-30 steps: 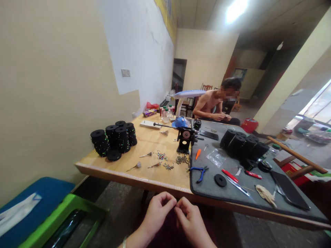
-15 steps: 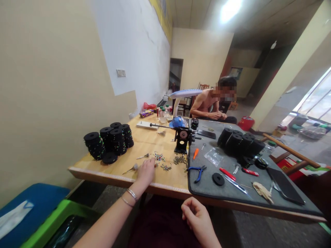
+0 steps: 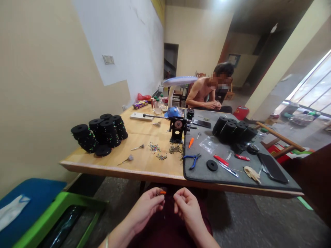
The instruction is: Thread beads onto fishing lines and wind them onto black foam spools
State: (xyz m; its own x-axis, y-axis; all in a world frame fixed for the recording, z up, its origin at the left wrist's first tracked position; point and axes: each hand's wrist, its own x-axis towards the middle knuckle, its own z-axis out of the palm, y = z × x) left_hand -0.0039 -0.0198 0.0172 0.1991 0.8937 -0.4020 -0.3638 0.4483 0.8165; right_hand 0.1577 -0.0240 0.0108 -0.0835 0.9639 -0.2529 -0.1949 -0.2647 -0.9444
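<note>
Above my lap, in front of the table edge, my left hand [image 3: 148,208] pinches a small orange piece [image 3: 162,192] between thumb and fingers. Its kind is too small to make out. My right hand [image 3: 188,208] faces it a short gap away, its thumb pressed to the curled fingers; whatever sits in that pinch is hidden. On the wooden table beyond lie small coloured beads [image 3: 154,147], a pile of little dark metal parts [image 3: 176,148] and two thin pointed tools with pale heads, one of them a grey-headed tool [image 3: 126,159].
A black hand-cranked device [image 3: 177,127] stands mid-table under a lamp [image 3: 179,81]. Black spools [image 3: 82,137] are stacked at left, more spools [image 3: 229,131] at right. Blue pliers [image 3: 191,161] and a red-handled knife [image 3: 221,160] lie on the grey mat [image 3: 199,177]. A person [image 3: 204,91] sits behind.
My left hand has come back from the beads on the table to above my lap, now with the orange piece in it. My right hand stays low, slightly shifted. The view has tilted down.
</note>
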